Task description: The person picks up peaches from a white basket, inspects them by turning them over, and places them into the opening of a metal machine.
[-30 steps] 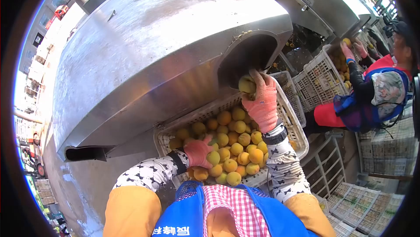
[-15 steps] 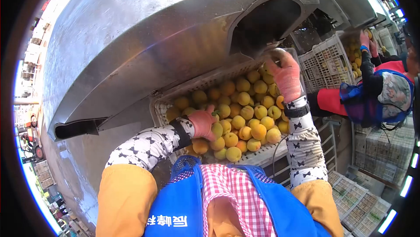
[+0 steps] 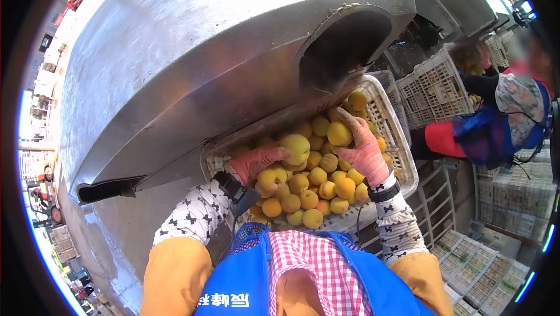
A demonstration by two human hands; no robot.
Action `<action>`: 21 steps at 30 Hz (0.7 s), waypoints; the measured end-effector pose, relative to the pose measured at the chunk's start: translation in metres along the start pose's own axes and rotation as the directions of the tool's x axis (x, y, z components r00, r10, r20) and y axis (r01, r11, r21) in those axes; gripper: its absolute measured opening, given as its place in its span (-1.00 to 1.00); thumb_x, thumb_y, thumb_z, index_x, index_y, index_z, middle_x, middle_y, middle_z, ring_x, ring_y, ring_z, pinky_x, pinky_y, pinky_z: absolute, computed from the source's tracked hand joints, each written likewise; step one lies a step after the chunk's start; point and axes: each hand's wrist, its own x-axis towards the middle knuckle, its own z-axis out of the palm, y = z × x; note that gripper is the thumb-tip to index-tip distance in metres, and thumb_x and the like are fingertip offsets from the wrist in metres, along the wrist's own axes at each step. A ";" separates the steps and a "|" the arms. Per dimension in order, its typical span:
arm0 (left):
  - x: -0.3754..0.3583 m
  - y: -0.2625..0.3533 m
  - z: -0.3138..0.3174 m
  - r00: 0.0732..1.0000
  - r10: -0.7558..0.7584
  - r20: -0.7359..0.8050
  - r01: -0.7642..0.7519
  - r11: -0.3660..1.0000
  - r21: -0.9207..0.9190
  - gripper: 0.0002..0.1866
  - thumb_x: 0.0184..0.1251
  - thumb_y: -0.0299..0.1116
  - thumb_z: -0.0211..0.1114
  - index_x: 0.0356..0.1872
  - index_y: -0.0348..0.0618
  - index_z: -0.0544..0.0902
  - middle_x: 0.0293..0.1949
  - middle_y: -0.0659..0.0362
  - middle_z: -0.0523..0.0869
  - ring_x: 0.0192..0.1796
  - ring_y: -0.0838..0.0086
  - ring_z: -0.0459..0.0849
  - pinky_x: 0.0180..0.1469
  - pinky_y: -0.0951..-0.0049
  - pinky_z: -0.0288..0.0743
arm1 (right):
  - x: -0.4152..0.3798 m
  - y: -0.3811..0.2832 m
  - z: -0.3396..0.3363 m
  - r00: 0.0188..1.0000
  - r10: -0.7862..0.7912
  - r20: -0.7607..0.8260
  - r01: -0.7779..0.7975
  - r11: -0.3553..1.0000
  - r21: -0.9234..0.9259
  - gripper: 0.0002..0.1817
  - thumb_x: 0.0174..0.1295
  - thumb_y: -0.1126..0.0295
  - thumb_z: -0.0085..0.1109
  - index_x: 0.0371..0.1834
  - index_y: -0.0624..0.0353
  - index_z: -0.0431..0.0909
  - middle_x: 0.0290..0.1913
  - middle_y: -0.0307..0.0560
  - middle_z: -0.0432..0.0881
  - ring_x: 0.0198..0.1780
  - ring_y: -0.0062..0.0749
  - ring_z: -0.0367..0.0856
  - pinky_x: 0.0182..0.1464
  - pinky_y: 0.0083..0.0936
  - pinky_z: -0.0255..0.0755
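Head view: the left hand [image 3: 256, 161] grips a large peach [image 3: 296, 147] with fingers curled around it at nine o'clock; the right hand [image 3: 364, 150] clamps another peach [image 3: 339, 133], both above the white crate [image 3: 389, 120].

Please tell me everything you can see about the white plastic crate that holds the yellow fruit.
The white plastic crate has lattice walls and looks rigid. It sits tilted under the dark opening of the steel machine, its far edge tucked beneath it. Yellow-orange fruit fills it. The left hand and right hand, both in pink gloves, reach inside, each holding a fruit.
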 end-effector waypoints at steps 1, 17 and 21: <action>-0.006 0.003 0.017 0.991 0.126 -0.052 -0.136 0.953 -0.270 -0.38 0.32 0.01 0.39 0.24 -0.26 0.56 -0.04 0.05 0.75 -0.06 0.42 0.74 -0.03 0.41 0.68 | -0.004 -0.017 0.002 0.997 -0.078 0.016 0.078 0.997 -0.015 -0.20 0.00 0.41 0.45 0.43 0.16 0.41 0.29 0.04 0.51 0.34 -0.27 0.47 0.40 -0.38 0.34; 0.019 0.003 0.032 0.844 0.534 -0.052 -0.507 0.764 -0.399 -0.12 0.19 0.32 0.37 0.30 -0.20 0.45 0.02 0.07 0.67 -0.14 0.39 0.73 -0.20 0.41 0.72 | 0.040 -0.065 -0.011 0.873 -0.433 -0.225 0.379 0.892 -0.247 -0.22 0.03 0.31 0.48 0.39 0.19 0.44 0.14 0.16 0.56 0.16 0.00 0.58 0.23 -0.27 0.48; 0.019 0.002 0.036 0.832 0.511 -0.215 -0.548 0.703 -0.452 -0.06 0.17 0.44 0.29 0.29 -0.21 0.43 -0.01 0.01 0.70 -0.21 0.30 0.77 -0.23 0.35 0.74 | 0.085 -0.054 0.012 0.794 -0.394 -0.463 0.196 0.887 -0.419 -0.28 0.02 0.21 0.50 0.28 0.23 0.49 0.09 0.26 0.56 0.08 0.15 0.56 0.14 -0.16 0.51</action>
